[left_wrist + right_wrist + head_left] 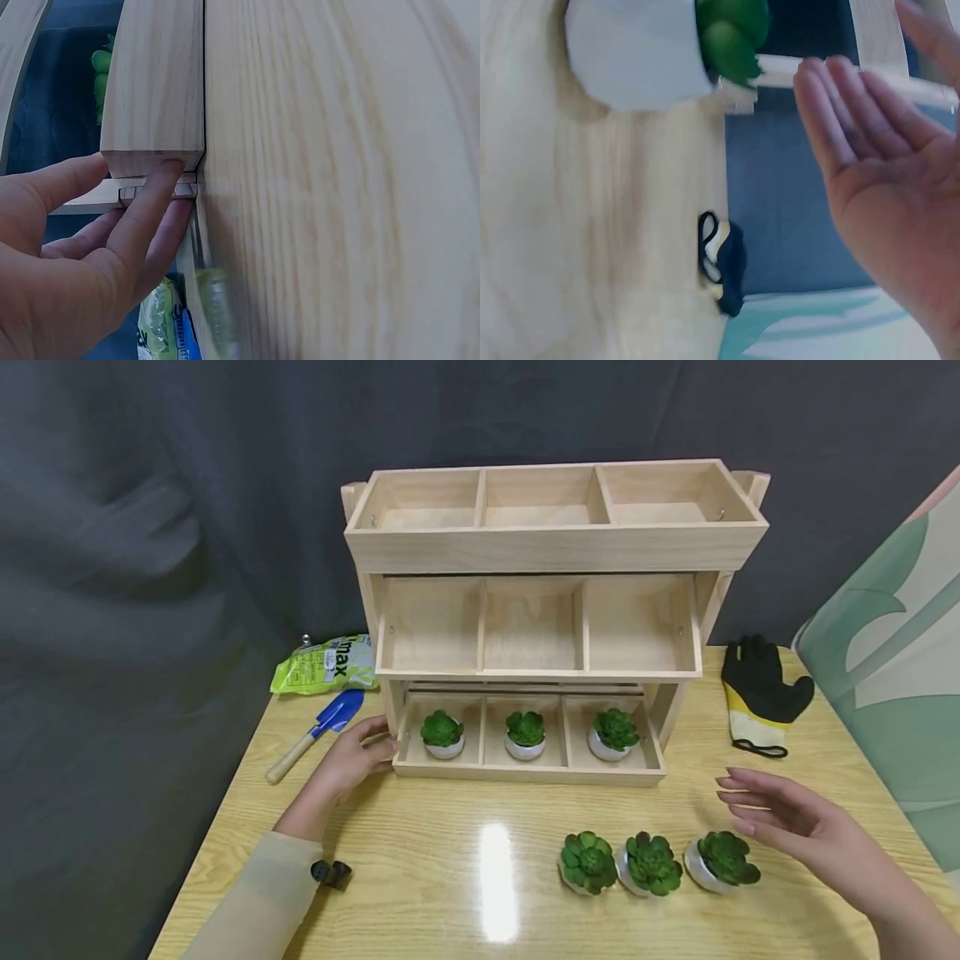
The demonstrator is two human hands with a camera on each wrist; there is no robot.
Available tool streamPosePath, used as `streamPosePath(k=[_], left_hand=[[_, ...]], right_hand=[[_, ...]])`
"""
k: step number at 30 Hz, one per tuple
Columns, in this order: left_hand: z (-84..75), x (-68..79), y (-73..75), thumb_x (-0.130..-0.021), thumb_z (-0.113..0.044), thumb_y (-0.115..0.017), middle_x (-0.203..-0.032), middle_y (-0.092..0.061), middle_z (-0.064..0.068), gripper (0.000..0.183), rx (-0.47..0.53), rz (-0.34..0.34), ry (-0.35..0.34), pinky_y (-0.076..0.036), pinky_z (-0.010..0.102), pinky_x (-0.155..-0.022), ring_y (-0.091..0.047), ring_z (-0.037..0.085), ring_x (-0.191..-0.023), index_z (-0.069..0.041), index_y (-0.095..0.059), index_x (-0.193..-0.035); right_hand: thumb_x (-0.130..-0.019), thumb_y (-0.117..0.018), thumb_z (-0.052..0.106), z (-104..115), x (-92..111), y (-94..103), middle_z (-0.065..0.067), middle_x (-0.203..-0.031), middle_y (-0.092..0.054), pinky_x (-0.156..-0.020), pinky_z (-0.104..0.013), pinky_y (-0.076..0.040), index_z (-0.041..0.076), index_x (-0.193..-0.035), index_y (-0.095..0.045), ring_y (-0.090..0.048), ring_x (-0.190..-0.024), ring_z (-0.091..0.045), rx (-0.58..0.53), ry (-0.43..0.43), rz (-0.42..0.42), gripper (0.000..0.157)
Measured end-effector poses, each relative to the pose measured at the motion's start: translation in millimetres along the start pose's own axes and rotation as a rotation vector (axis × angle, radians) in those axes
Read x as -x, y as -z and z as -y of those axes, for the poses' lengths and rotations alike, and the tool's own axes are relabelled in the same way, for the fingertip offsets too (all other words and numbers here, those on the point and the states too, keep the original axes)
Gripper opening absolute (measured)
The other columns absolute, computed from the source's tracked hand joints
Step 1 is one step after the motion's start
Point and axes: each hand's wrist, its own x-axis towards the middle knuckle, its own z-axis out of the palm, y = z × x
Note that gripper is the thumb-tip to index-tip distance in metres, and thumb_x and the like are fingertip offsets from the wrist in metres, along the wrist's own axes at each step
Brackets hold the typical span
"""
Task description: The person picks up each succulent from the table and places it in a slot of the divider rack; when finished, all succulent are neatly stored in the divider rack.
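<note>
Item: left hand. Thumb and fingers spread, bent only a little, tips against the left end of the bottom tier. How hard they press, I can't tell from here.

Item: right hand. Nothing held; fingers nearly straight, side by side, thumb apart.

Item: three-tier wooden shelf, upright, running off to the right from the left fingertips.

Item: three potted plants in the bottom tier, one per compartment. Left plant nearest the left fingers, centre plant next, right plant farthest from them.

Item: three loose potted plants on the table. End plant just on the near side of the right fingertips, not touched; second plant and third plant lie in turn farther left of those fingers.

Item: trowel, just beyond the left fingers and to their left; green bag behind it.

Item: glove, well beyond the right fingertips.

Progress, as I judge it: bottom tier complete, three of six pots housed; three outstanding, all within easy reach of the right fingers. No pot shows in the middle tier or top tier.
</note>
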Motion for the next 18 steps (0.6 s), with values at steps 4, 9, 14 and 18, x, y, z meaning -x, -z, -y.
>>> streamPosePath(k=[4, 9, 14, 18], left_hand=[[1.7, -0.3, 1.2, -0.109, -0.019, -0.064, -0.171, -0.035, 0.021, 0.066, -0.011, 0.007, -0.002, -0.061, 0.048, -0.109, -0.052, 0.045, -0.148, -0.009, -0.035, -0.167], [2.3, -0.4, 1.5, -0.109, -0.02, -0.065, -0.17, -0.036, 0.021, 0.066, -0.017, 0.011, -0.008, -0.06, 0.049, -0.11, -0.052, 0.046, -0.148, -0.009, -0.035, -0.167], [1.2, -0.3, 1.2, -0.109, -0.018, -0.063, -0.171, -0.035, 0.023, 0.065, -0.01, 0.016, -0.008, -0.059, 0.05, -0.111, -0.051, 0.047, -0.149, -0.009, -0.035, -0.167], [0.4, 0.4, 2.3, -0.109, -0.018, -0.062, -0.171, -0.035, 0.023, 0.065, -0.005, 0.023, -0.016, -0.058, 0.052, -0.112, -0.05, 0.048, -0.15, -0.009, -0.034, -0.167]], right_hand=[[-0.103, -0.051, -0.018, -13, 12, 2.9, 0.019, -0.154, -0.06, -0.095, -0.017, -0.062, -0.004, -0.164, -0.033, -0.062, -0.134, 0.006, -0.077, 0.049, 0.059, 0.065], [-0.103, -0.056, -0.014, -29, 23, 3.0, 0.023, -0.157, -0.055, -0.096, -0.014, -0.059, -0.002, -0.163, -0.035, -0.058, -0.135, 0.011, -0.044, -0.018, 0.102, 0.065], [-0.101, -0.058, -0.016, -41, 28, 0.8, 0.025, -0.16, -0.05, -0.101, -0.009, -0.054, -0.004, -0.163, -0.033, -0.052, -0.139, 0.016, -0.096, -0.017, 0.16, 0.068], [-0.101, -0.06, -0.014, -47, 30, -1.4, 0.026, -0.161, -0.048, -0.101, -0.008, -0.052, -0.002, -0.163, -0.034, -0.048, -0.139, 0.018, -0.084, -0.019, 0.166, 0.069]])
